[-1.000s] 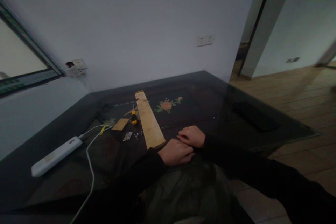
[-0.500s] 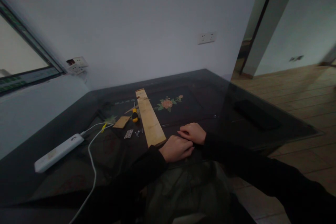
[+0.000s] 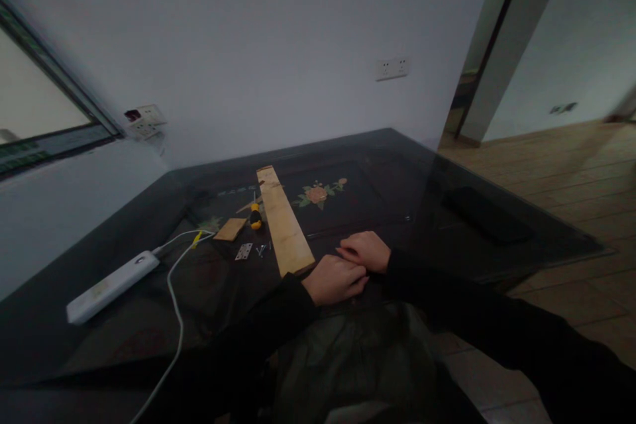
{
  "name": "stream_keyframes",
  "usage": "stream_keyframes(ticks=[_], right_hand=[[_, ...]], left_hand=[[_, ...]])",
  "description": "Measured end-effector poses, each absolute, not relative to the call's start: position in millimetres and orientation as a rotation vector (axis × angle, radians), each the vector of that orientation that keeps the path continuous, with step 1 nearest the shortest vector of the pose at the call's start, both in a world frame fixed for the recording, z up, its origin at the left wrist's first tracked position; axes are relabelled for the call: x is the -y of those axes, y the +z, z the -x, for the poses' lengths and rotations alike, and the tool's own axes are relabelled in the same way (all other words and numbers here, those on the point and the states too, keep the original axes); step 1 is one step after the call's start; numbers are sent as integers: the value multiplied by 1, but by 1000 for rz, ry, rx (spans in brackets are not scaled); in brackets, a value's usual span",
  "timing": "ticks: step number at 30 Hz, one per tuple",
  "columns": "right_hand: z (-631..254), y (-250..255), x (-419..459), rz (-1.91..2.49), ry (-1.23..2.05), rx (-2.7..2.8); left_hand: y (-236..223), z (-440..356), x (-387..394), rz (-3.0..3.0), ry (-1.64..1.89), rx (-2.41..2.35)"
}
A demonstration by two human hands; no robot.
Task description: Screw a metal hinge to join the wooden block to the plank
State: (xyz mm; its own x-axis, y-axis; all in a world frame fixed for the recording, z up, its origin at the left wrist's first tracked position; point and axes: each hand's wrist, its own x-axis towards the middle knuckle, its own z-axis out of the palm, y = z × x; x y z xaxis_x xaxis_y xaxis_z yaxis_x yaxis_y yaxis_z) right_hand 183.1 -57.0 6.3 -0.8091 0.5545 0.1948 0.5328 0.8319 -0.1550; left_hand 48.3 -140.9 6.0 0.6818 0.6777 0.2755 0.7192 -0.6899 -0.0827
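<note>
My left hand (image 3: 336, 279) rests with curled fingers at the table's front edge, by the near end of a long wooden board (image 3: 287, 228). Touching it from the right is my right hand (image 3: 366, 251), also loosely closed on the tabletop. Neither hand shows anything in it. Left of the board lie a yellow and black screwdriver (image 3: 255, 217), a small wooden piece (image 3: 230, 229), a metal hinge (image 3: 244, 252) and several screws (image 3: 261, 250).
A white power strip (image 3: 113, 287) with a white cable (image 3: 176, 305) lies on the left of the dark table (image 3: 397, 179). Toward the right edge is a black flat object (image 3: 489, 215). Wall sockets (image 3: 392, 68) are behind the table.
Both hands stay where they were, and nothing on the table has moved. Only the camera view has shifted very slightly.
</note>
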Motion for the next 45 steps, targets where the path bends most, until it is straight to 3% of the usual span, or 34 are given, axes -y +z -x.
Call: stream_keyframes(ticks=[45], right_hand=[[-183, 3, 56, 846, 164, 2766]], left_hand=[[7, -48, 141, 2708, -349, 1113]])
